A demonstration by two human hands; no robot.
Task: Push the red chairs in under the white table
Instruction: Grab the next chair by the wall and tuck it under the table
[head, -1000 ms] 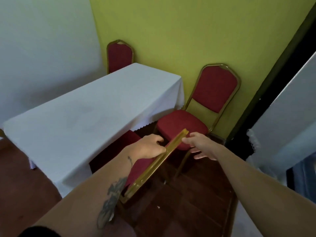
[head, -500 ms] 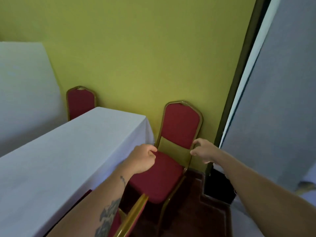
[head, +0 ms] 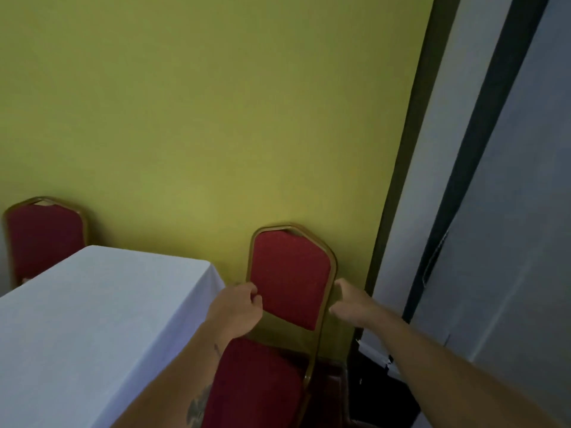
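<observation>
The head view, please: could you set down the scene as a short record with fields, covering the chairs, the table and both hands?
near chair: red chair with gold frame, back against the yellow-green wall, seat beside the table end
far chair: second red chair, behind the table's far corner
table: white table, covered with a cloth
left hand: left hand, closed on the near chair back's left frame edge
right hand: right hand, at the right frame edge; grip unclear
</observation>
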